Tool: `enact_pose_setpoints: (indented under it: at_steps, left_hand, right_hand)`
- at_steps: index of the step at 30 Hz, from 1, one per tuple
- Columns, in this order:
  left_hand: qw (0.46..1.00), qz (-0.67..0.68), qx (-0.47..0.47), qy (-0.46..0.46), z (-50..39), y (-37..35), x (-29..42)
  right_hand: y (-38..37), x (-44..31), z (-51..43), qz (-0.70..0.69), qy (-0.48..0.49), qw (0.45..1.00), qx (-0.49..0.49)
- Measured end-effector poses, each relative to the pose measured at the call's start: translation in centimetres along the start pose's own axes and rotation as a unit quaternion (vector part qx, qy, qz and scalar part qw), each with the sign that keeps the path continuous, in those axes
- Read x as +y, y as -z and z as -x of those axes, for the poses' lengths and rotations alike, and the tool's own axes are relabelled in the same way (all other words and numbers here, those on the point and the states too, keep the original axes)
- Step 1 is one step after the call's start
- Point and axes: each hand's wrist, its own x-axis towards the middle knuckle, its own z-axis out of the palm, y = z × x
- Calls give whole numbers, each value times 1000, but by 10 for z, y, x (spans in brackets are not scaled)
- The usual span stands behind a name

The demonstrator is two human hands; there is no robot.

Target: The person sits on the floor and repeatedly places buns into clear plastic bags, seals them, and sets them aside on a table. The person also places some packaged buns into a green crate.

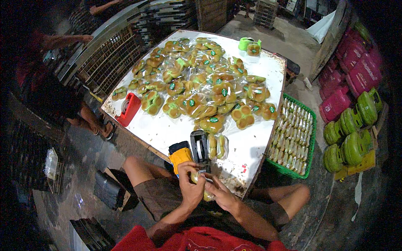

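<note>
At the table's near edge, my left hand [191, 185] and my right hand [223, 194] both grip a small bread bun in clear plastic [208, 196]. My fingers cover most of it. Just beyond them stands a black tape dispenser [199, 146]. Two slim wrapped bread packs [217, 146] lie to its right. An orange and black cloth item [181, 156] rests left of the dispenser. Farther up spreads a heap of bagged bread buns [201, 81], many bearing green stickers. A red tape dispenser [128, 109] sits at the heap's left.
A green crate [311, 144] of wrapped bread stands right of the white table [150, 133]. Beyond it are green gas cylinders [350, 147] and pink ones [364, 75]. A light-green tape dispenser [245, 43] occupies the far corner. Another person [53, 81] stands at left by metal racks [110, 59].
</note>
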Motion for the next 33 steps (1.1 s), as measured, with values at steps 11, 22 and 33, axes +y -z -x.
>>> enact_pose_setpoints:
  at_steps: [11, 22, 33]
  left_hand:
    - [775, 386, -22, 499, -8, 45, -21]
    - [840, 311, -116, 429, -44, 65, -13]
    - [847, 164, -354, 360, -34, 11, 16]
  right_hand:
    - [29, 39, -99, 334, 131, 897, 257]
    - [61, 0, -61, 696, 86, 709, 79]
    - [27, -110, -27, 560, 16, 828, -16]
